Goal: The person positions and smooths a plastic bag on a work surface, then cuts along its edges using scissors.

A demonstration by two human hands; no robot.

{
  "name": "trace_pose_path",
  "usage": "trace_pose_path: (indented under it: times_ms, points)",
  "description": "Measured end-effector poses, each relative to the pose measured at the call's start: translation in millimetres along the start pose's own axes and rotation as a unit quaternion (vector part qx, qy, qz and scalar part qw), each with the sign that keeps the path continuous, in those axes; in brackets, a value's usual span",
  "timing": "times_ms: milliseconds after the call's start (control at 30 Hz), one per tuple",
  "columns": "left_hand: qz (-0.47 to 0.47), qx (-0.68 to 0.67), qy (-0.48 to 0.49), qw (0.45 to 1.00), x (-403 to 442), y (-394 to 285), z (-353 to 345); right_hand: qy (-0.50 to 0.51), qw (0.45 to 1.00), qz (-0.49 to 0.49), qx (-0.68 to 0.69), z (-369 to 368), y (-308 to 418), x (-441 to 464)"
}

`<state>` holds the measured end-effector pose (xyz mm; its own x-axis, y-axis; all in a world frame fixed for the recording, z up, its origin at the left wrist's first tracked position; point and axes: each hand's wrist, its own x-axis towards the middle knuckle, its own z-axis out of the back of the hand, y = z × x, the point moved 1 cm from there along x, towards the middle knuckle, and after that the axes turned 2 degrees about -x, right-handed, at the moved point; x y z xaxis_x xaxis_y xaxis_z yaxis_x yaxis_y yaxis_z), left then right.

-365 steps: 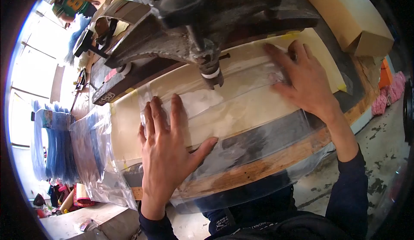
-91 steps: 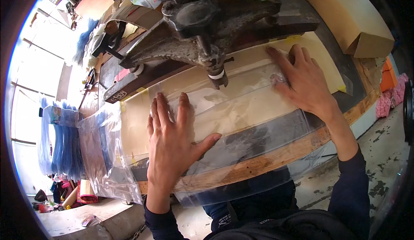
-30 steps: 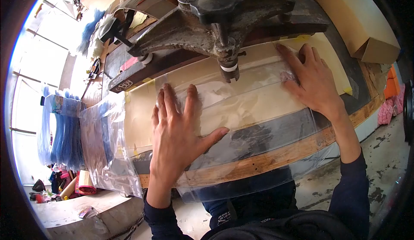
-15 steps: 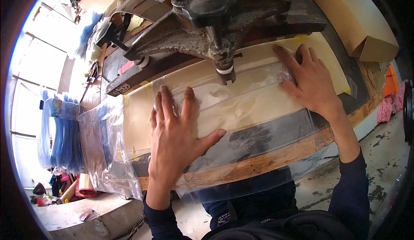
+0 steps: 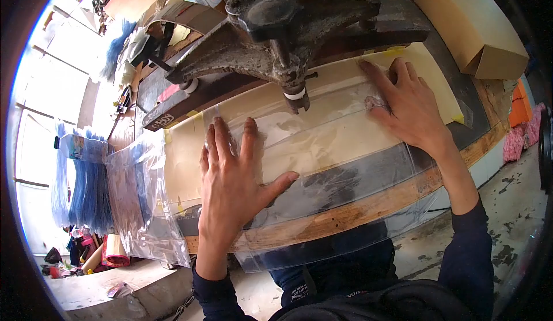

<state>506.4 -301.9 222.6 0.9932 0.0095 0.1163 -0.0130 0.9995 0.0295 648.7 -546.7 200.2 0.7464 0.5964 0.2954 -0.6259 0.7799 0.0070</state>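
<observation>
One clear plastic sheet point(image 5: 325, 139), creased, lies under and between the left hand point(image 5: 231, 178), fingers spread, and the right hand point(image 5: 412, 106), fingers bent and parted.

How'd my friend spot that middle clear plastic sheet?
Find the big, dark metal machine. Below it, over the cream sheet, lies the clear plastic sheet. Unlike the crinkled clear plastic hanging at picture left, it's under the left hand and right hand.
</observation>
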Motion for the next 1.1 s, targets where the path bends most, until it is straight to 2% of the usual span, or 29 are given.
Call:
trace_pose_path:
  times_ms: [367, 433, 700, 800, 1100]
  points:
    - [0.008, -0.015, -0.002, 1.0, -0.2, 0.9, -1.3, 0.0, 1.0, -0.012, 0.009, 4.2, 2.8, 1.8]
    - [0.008, -0.018, -0.003, 1.0, -0.1, 0.8, -1.4, 0.026, 0.999, -0.02, 0.01, 6.9, 4.2, 2.3]
    - [0.01, -0.03, -0.012, 0.999, -1.2, 0.6, -0.2, -0.006, 1.0, -0.006, 0.001, 4.0, 3.3, 1.3]
    - [0.035, -0.027, 0.027, 0.999, -1.3, 1.3, 2.2, -0.006, 1.0, -0.003, 0.003, 1.6, 2.0, 2.4]
    - [-0.003, -0.067, -0.034, 0.997, -9.5, 8.7, -6.7, 0.015, 0.999, -0.025, 0.026, 4.5, 4.3, 2.1]
